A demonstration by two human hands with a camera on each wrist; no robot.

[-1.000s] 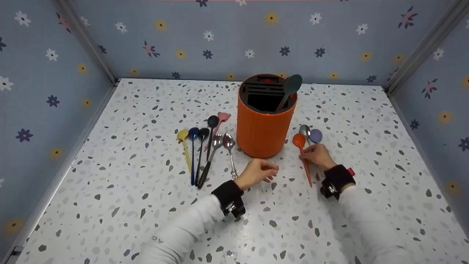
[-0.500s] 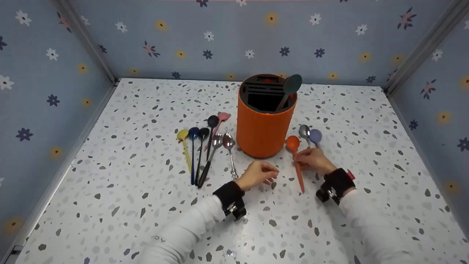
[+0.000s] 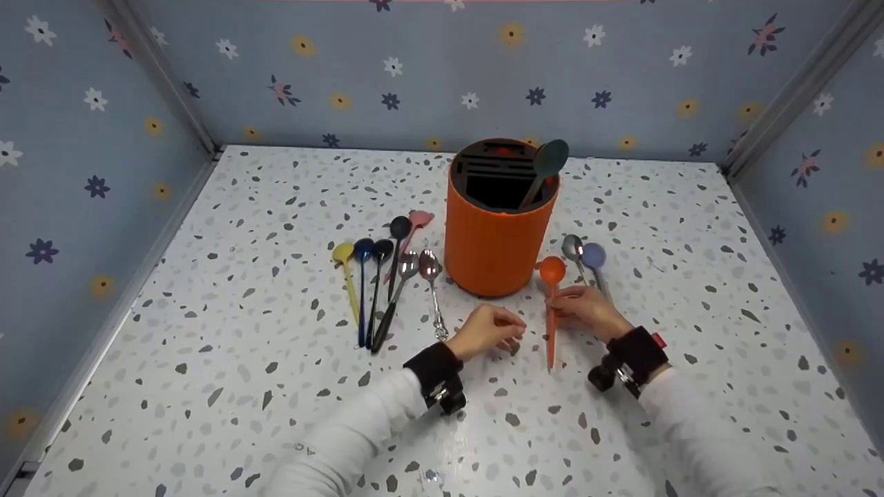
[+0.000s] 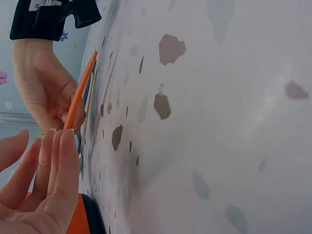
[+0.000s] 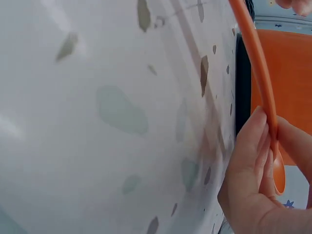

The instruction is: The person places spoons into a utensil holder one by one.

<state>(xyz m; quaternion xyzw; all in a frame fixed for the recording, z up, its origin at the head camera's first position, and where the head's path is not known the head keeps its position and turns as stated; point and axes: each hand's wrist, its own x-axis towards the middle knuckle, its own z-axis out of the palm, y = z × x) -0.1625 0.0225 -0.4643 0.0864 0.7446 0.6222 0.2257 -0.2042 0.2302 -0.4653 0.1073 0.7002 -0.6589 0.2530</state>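
My right hand (image 3: 587, 309) pinches an orange spoon (image 3: 552, 270) by its handle, just right of the orange utensil holder (image 3: 496, 255). In the right wrist view the thumb and fingers close on the spoon's handle (image 5: 258, 61), with its bowl past them. Left of it, my left hand (image 3: 485, 330) hovers in front of the holder with relaxed, slightly bent fingers and nothing in them. The left wrist view shows those fingers (image 4: 46, 170) extended, near the spoon's handle in that view. A dark green spoon (image 3: 550, 160) leans in the holder's large compartment.
Beyond the right hand lie a silver spoon (image 3: 572, 247) and a lilac spoon (image 3: 594, 257). Left of the holder are a yellow spoon (image 3: 343, 252), a blue spoon (image 3: 364, 250), black spoons, a pink one (image 3: 419, 219), a fork (image 3: 407, 265) and an ornate silver spoon (image 3: 429, 264). Patterned walls surround the table.
My right hand has moved left and toward me with the orange spoon, whose handle has swung round to point nearly straight at me. The left hand has barely moved.
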